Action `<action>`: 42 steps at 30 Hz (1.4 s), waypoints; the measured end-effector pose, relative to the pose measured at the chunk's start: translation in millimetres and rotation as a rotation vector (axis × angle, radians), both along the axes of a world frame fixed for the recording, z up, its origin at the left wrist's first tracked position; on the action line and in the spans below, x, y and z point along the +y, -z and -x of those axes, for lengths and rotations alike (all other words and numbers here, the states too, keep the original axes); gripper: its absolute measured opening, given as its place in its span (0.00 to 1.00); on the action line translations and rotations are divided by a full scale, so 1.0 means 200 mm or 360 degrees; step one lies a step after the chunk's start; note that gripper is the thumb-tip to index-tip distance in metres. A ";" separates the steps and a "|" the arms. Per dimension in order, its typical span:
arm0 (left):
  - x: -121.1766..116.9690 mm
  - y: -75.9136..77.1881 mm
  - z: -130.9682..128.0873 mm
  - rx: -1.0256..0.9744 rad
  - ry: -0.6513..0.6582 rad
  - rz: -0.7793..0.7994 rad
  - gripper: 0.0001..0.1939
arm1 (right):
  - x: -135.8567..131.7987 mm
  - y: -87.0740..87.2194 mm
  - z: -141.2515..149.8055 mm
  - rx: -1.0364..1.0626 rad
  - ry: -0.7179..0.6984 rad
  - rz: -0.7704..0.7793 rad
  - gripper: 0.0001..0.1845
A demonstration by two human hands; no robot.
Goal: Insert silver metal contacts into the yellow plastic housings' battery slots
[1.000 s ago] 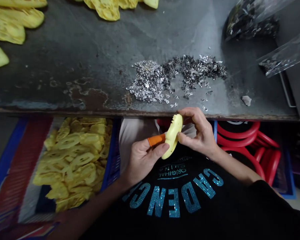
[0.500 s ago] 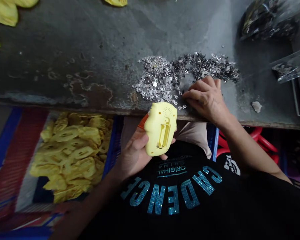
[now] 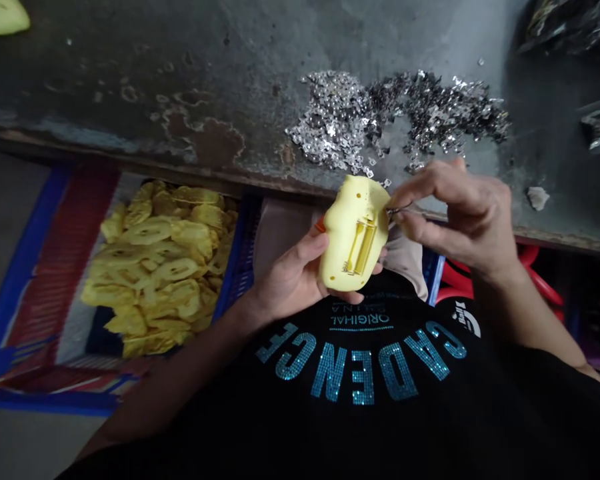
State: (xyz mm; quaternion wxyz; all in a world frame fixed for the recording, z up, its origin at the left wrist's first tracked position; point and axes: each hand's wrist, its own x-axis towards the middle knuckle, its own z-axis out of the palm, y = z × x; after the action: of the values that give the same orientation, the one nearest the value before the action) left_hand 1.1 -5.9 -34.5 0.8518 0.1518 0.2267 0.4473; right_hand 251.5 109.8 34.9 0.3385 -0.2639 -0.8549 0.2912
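Yellow plastic is filling the left hand (image 3: 293, 270), which is holding a rounded shell (image 3: 347, 250) across the palm just in front of the table's edge, its open back facing up. A moulded battery slot (image 3: 363, 248) is running down the shell's middle, and an orange finger cot (image 3: 320, 225) is barely showing behind it. The right hand (image 3: 460, 220) is narrow, its thumb and forefinger pinching a tiny metal clip (image 3: 397, 212) against the shell's rim; the clip is too small to make out in detail.

That thin clip could slip from so fine a pinch and vanish into the dark folds of the lap. The shell's smooth curve could also twist in the palm if the pressure shifts. The right knuckles are working close to a loose heap of silvery bits (image 3: 380, 117), so a careless sweep could scatter them across the scarred grey table (image 3: 130, 80), with its rusty blotches. To the left, a blue crate (image 3: 237, 257) is holding a mound of curved yellow pieces (image 3: 153, 267).
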 end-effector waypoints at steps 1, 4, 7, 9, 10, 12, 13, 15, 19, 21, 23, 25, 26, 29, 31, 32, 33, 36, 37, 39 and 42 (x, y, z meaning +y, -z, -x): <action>-0.01 0.00 -0.01 -0.0012 0.0012 -0.0008 0.40 | -0.04 -0.01 0.00 0.0019 -0.0028 0.0030 0.03; -0.03 0.00 -0.02 -0.0051 0.0068 -0.0057 0.36 | -0.10 0.00 0.00 -0.0033 -0.0048 0.0018 0.04; -0.03 -0.01 -0.03 -0.0060 0.0186 -0.0121 0.36 | -0.10 0.03 -0.01 0.0025 -0.0111 -0.0057 0.03; -0.04 -0.02 -0.03 -0.0060 0.0243 -0.0136 0.37 | -0.10 0.04 -0.02 0.0098 -0.0185 -0.0102 0.03; -0.04 -0.02 -0.03 -0.0073 0.0261 -0.0140 0.37 | -0.10 0.04 -0.03 0.0110 -0.0215 -0.0113 0.03; -0.04 -0.02 -0.04 -0.0107 0.0260 -0.0155 0.34 | -0.10 0.04 -0.05 0.0112 -0.0241 -0.0162 0.03; -0.05 -0.02 -0.05 -0.0113 0.0251 -0.0164 0.33 | -0.11 0.04 -0.06 0.0087 -0.0230 -0.0190 0.03; -0.06 -0.02 -0.06 -0.0090 0.0234 -0.0179 0.31 | -0.12 0.04 -0.07 0.0010 -0.0177 -0.0253 0.06; -0.07 0.01 -0.06 -0.0031 0.0243 -0.0174 0.33 | -0.13 0.04 -0.10 -0.0122 -0.0143 -0.0347 0.07; -0.08 0.01 -0.06 -0.0032 0.0243 -0.0177 0.33 | -0.13 0.03 -0.10 -0.0152 -0.0169 -0.0427 0.05; -0.08 0.01 -0.07 -0.0053 0.0245 -0.0190 0.32 | -0.13 0.02 -0.10 -0.0185 -0.0205 -0.0527 0.03; -0.08 -0.01 -0.08 -0.0074 0.0229 -0.0183 0.29 | -0.13 0.00 -0.10 -0.0241 -0.0243 -0.0614 0.03; -0.08 -0.02 -0.08 -0.0087 0.0221 -0.0183 0.27 | -0.13 -0.01 -0.10 -0.0270 -0.0259 -0.0650 0.04; -0.08 -0.05 -0.10 -0.0123 0.0193 -0.0185 0.24 | -0.13 -0.05 -0.10 -0.0397 -0.0250 -0.0711 0.04; -0.08 -0.05 -0.10 -0.0134 0.0178 -0.0182 0.24 | -0.13 -0.06 -0.09 -0.0533 -0.0220 -0.0747 0.06; -0.07 -0.06 -0.10 -0.0131 0.0168 -0.0177 0.24 | -0.14 -0.07 -0.09 -0.0601 -0.0209 -0.0760 0.08; -0.07 -0.06 -0.10 -0.0128 0.0166 -0.0175 0.24 | -0.14 -0.07 -0.09 -0.0665 -0.0200 -0.0747 0.09; -0.06 -0.06 -0.09 -0.0115 0.0192 -0.0176 0.22 | -0.14 -0.07 -0.08 -0.0738 -0.0200 -0.0627 0.08; -0.06 -0.06 -0.09 -0.0116 0.0193 -0.0173 0.21 | -0.14 -0.06 -0.08 -0.0714 -0.0204 -0.0622 0.08; -0.05 -0.07 -0.10 -0.0124 0.0186 -0.0163 0.21 | -0.14 -0.05 -0.08 -0.0594 -0.0220 -0.0706 0.07; -0.04 -0.06 -0.10 -0.0142 0.0180 -0.0155 0.22 | -0.15 -0.02 -0.08 -0.0361 -0.0239 -0.0751 0.08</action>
State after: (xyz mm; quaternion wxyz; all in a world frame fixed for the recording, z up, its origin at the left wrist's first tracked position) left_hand 21.4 -14.4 -21.5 0.8765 0.1857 0.1576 0.4153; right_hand 267.4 79.6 38.9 0.2702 -0.1447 -0.9488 0.0768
